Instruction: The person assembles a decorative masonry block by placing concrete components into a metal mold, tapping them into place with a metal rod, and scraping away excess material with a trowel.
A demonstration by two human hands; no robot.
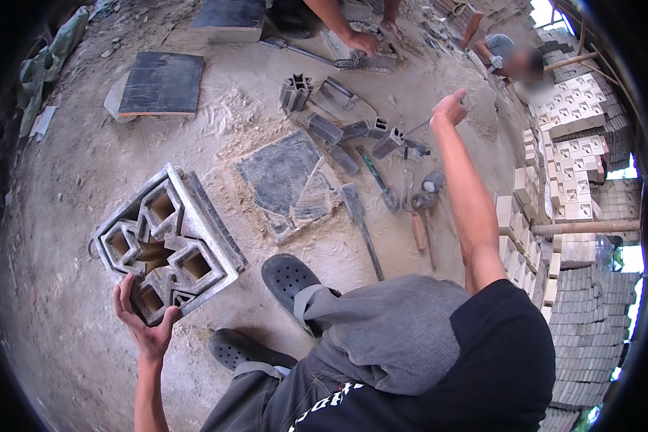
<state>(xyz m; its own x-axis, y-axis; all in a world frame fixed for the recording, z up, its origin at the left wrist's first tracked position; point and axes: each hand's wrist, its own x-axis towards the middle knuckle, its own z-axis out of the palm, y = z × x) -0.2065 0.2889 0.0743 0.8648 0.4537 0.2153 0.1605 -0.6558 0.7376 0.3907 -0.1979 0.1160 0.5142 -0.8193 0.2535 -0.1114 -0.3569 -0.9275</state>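
Observation:
To the left, a square metal block mould [167, 241] rests tilted on a dark board, with several hollow box-shaped cores inside a pale frame. My left hand [145, 317] grips its near corner, thumb on one side and fingers on the other. My right hand [450, 109] is stretched out to the far right, closed around a thin metal tool [417, 128] whose shaft points left toward the loose metal cores [389, 142]. What kind of tool it is cannot be made out. Between the hands lies a dusty dark slab [279, 173] covered partly with pale powder.
Near the slab lie a flat scraper [363, 230], a green-handled tool [376, 176], a mallet [428, 189] and a wooden-handled trowel [418, 230]. Dark boards [162, 83] lie far left. Other people's hands [361, 42] work beyond. Pale patterned blocks [572, 104] are stacked right.

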